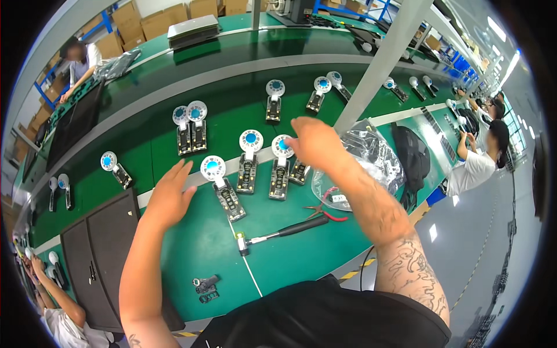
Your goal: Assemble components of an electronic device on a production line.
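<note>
Several small handheld fans with round white heads, blue centres and see-through handles lie between my hands. My left hand is open, fingers stretched and thumb apart, just left of the nearest fan. Beside that fan lie another fan and a third fan. Over the right end of this group hovers my right hand, its thumb apart from its fingers by a fan head. It covers the head of one more fan; whether it touches that fan is hidden. A mallet and red-handled pliers lie nearer me.
Further fans stand along the green conveyor belt. A clear plastic bag of white parts and a black bag lie right, beside a grey post. Left is a dark tray; small black parts lie near me. Other people work around.
</note>
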Demonstrator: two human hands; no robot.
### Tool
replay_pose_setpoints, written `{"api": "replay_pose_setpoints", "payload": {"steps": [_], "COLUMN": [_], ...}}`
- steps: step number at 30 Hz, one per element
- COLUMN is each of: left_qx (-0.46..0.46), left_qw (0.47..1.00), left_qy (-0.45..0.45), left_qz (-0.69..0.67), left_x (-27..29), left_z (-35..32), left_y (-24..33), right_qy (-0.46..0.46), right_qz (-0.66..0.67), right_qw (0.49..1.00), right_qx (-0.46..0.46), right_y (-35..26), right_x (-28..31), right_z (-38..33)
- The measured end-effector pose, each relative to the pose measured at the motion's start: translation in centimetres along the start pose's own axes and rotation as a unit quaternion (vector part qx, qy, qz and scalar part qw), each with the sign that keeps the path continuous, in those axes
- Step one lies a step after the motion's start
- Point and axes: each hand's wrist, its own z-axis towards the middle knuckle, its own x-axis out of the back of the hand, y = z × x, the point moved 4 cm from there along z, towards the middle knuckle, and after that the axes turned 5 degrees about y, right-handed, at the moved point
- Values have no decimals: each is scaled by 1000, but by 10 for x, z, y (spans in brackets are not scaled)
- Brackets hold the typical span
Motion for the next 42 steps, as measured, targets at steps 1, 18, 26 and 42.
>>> {"api": "replay_pose_setpoints", "payload": {"steps": [1,18,26,42], "left_qx": [-29,236,232,260], "left_qw": [999,961,941,652], "left_qy": [10,142,221,411], "left_qz": [38,-34,-112,-582], "left_x": [7,12,16,16], "left_z": [-22,-251,-240,-269], "left_y": [2,80,91,37], "right_qy": [72,-67,-100,-86], "right_qz": [83,225,226,295], "right_qw": [992,966,965,864], "right_qx": [56,107,88,399], "right_y": [-14,-117,-168,-232], "right_x": [14,-45,-65,-75], "right_z": [-29,-100,-84,-183]}}
